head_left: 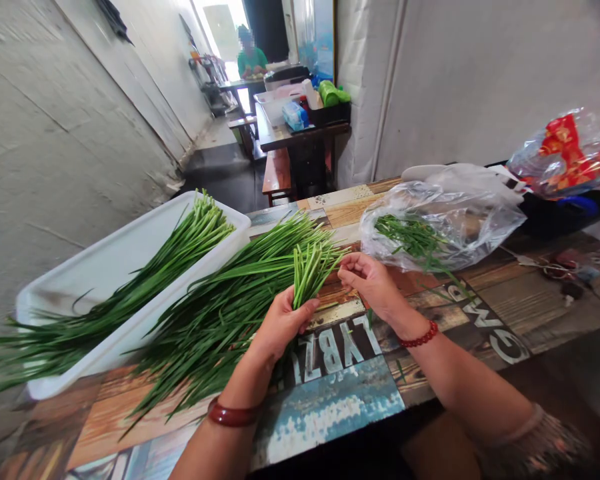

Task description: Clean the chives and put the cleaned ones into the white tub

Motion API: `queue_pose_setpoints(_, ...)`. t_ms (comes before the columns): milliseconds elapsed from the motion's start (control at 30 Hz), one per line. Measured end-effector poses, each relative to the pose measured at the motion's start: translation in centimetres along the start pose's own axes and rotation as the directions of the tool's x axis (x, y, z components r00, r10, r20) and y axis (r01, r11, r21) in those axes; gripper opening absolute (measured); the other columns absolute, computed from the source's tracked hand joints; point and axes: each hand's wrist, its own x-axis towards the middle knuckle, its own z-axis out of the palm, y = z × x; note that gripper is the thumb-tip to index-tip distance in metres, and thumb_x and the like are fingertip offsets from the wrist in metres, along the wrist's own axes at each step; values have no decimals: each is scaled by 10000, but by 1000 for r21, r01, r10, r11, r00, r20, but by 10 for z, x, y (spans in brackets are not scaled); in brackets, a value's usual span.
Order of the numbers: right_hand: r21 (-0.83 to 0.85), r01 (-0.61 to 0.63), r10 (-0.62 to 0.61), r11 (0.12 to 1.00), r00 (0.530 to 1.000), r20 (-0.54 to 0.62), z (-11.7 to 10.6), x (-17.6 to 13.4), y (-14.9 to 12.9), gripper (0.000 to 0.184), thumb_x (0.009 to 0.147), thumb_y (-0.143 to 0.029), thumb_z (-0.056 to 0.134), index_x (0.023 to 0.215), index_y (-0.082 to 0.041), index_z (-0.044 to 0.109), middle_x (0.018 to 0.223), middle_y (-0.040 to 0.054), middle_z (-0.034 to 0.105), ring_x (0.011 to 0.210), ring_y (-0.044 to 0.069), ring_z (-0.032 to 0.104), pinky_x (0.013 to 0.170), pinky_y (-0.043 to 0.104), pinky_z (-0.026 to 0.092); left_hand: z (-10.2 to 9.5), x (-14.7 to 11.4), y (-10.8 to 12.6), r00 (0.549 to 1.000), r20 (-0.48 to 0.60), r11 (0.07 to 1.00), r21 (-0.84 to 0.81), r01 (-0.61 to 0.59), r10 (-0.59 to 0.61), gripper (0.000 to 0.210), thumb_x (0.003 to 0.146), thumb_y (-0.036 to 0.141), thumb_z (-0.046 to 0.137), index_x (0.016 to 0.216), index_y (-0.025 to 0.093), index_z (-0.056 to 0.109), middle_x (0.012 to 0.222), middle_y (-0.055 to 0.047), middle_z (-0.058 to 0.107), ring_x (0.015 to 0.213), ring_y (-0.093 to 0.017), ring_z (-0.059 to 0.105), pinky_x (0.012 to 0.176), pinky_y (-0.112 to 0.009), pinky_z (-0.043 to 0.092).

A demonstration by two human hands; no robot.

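My left hand (284,320) is wrapped round a bunch of garlic chives (307,270), its pale cut ends pointing up and away from me. Just to the right, my right hand (364,279) has its thumb and fingertips pinched together at the tip of a thin stem. Beside the held bunch, a large heap of garlic chives (230,293) lies across the table. More chives (170,267) rest in a white plastic tub (125,330) on the left, their leaves hanging over its near end.
A clear plastic bag (473,227) with green scraps (410,235) lies on the patterned table (340,400). A red-printed plastic package (565,153) sits at the far right. Beyond stands another table (280,139) with boxes, and a person in green (251,61) sits farther back.
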Motion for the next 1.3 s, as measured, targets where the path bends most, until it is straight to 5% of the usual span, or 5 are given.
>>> queue_pose_setpoints(300,-397,132,-195,908,973,-122,-6,0,4,232,854,-415,598,798,-191,619,674,9,634,568,141,582,549,262,466,4,-2,2,998,44,994,97,-49,45,342,769,462,688,792,164,523,543,82,391,442,-48,303,411,-188,251)
queue_pose_setpoints(467,-808,333,-544,485,839,19,-16,-6,-4,196,938,-281,448,801,-213,571,773,41,637,728,170,587,715,294,449,2,-2,1,999,47,998,54,-26,24,374,767,485,685,760,179,470,542,85,380,436,-47,303,403,-186,255)
queue_pose_setpoints(767,-950,48,-715,309,671,-198,-79,9,-17,162,886,-257,525,956,-170,642,994,126,616,913,234,570,866,392,454,0,-1,-3,997,75,1000,16,-2,1,378,758,464,706,753,179,459,548,88,380,426,-36,301,400,-177,245)
queue_pose_setpoints(1067,-434,180,-247,883,964,-103,-41,8,-4,330,876,-442,553,1051,-190,674,766,29,641,672,158,579,637,283,485,1,-2,-2,994,108,1000,30,6,-9,357,769,453,689,789,172,470,553,93,372,429,-32,291,398,-168,242)
queue_pose_setpoints(1300,-379,202,-194,903,979,59,-24,5,7,173,818,-353,637,855,-186,661,748,3,647,654,126,556,617,248,442,2,-3,0,983,186,1000,27,-5,0,400,796,527,644,799,162,480,588,63,452,447,-40,348,430,-178,285)
